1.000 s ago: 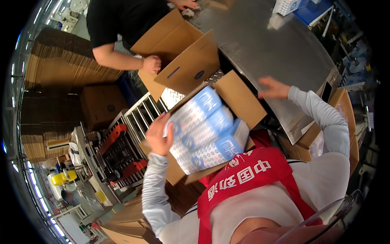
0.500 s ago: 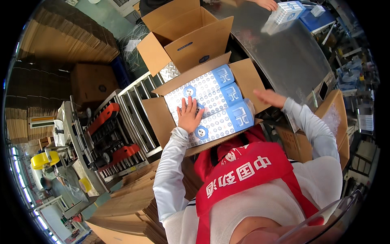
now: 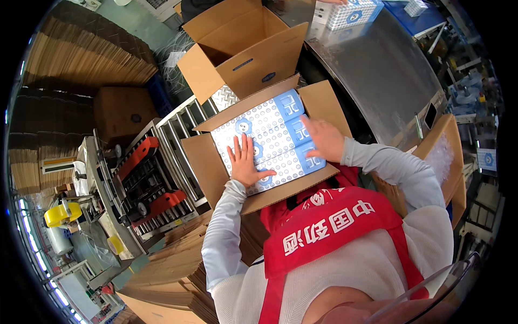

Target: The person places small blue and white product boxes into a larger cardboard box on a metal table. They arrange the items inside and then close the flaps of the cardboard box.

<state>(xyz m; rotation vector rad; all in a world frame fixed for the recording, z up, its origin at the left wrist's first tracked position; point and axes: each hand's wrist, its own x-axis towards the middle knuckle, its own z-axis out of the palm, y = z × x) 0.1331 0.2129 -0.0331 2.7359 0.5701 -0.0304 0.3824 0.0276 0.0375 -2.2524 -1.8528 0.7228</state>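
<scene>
Three blue-and-white patterned packs (image 3: 267, 121) lie side by side in an open cardboard carton (image 3: 199, 168) in front of me. My left hand (image 3: 245, 163) rests flat on the white tops of the packs, its fingers spread. Over the blue right-hand ends is my right hand (image 3: 325, 141), fingers stretched out; whether it presses on the packs or hovers just above them, I cannot tell. Neither hand grips anything. The carton's flaps are folded outward, and its lower edge is close to my red apron (image 3: 324, 227).
Beyond my carton stands another open cardboard box (image 3: 264, 56). A roller conveyor (image 3: 186, 121) runs to the left, near stacks of flat cardboard (image 3: 91, 48). At right is a metal table (image 3: 377, 81), where a co-worker's hand (image 3: 335, 1) touches more packs (image 3: 353, 15).
My right hand has swung in from beyond the carton's right flap to the packs' blue ends. The nearest pack now sits lower in the carton. The co-worker's packs have shifted left.
</scene>
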